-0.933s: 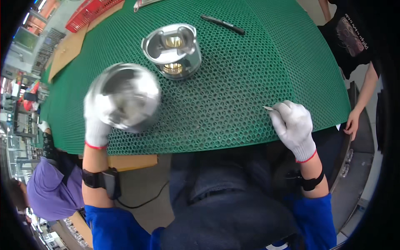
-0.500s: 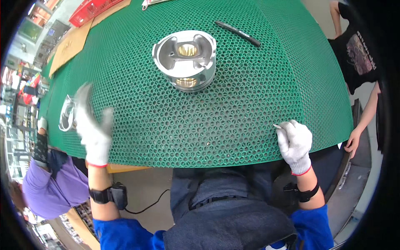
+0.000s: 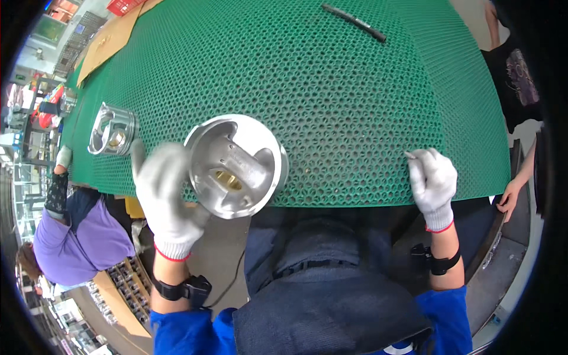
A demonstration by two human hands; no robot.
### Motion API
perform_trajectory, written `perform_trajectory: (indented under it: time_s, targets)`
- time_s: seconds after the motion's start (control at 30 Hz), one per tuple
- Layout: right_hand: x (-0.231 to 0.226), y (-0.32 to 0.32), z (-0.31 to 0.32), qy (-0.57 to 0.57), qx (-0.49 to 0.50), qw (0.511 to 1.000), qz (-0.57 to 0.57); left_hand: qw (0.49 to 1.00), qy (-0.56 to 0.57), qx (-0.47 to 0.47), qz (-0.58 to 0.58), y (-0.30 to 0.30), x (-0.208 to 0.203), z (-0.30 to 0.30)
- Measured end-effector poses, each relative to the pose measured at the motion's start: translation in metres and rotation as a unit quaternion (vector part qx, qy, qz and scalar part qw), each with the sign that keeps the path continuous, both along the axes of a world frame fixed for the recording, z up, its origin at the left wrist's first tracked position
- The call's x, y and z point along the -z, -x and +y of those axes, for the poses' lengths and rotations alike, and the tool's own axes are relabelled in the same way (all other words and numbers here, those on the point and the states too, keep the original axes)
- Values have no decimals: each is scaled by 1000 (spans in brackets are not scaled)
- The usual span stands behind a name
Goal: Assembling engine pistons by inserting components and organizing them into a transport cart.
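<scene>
Aluminium piston [image 3: 236,167], open skirt up, gripped by gloved left hand [image 3: 165,201] at table's six o'clock edge. Right hand [image 3: 433,184], at four o'clock, closed on small metal clip [image 3: 409,155]. Clip apparently not yet fitted; second piston [image 3: 111,129] at nine o'clock.

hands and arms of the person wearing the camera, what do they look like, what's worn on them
Both the left hand and the right hand wear white knit gloves with a thin red band at the cuff. Each wrist carries a black strap with a small black device; a thin dark cable runs from the left one. Bright blue sleeves cover the arms from just below the straps.
</scene>
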State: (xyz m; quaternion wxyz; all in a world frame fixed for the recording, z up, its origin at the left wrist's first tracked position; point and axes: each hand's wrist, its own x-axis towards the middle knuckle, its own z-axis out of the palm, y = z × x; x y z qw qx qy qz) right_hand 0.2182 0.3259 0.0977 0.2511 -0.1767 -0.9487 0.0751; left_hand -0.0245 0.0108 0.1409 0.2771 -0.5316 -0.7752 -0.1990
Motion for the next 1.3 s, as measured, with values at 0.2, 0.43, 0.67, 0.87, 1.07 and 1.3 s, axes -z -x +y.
perform_trajectory:
  time_s: [0.2,0.43,0.67,0.87,1.07,1.3]
  targets:
    - [-8,6,-6,9,-34,999,14,964,-43,-16,-262,5,4,31]
    - [-57,27,-59,412,-168,894,-56,986,116,120,-14,-65,-34,97]
    - [-48,41,-60,467,-164,869,1,984,137,108,-28,-65,-39,115]
    - [-47,39,-65,172,-206,963,32,952,277,97,-84,-45,-53,149]
    - [-63,40,-52,52,-210,973,-84,935,325,120,-73,-21,-50,180]
    - [-98,54,-62,-70,-252,946,-190,924,358,91,-101,-19,-58,171]
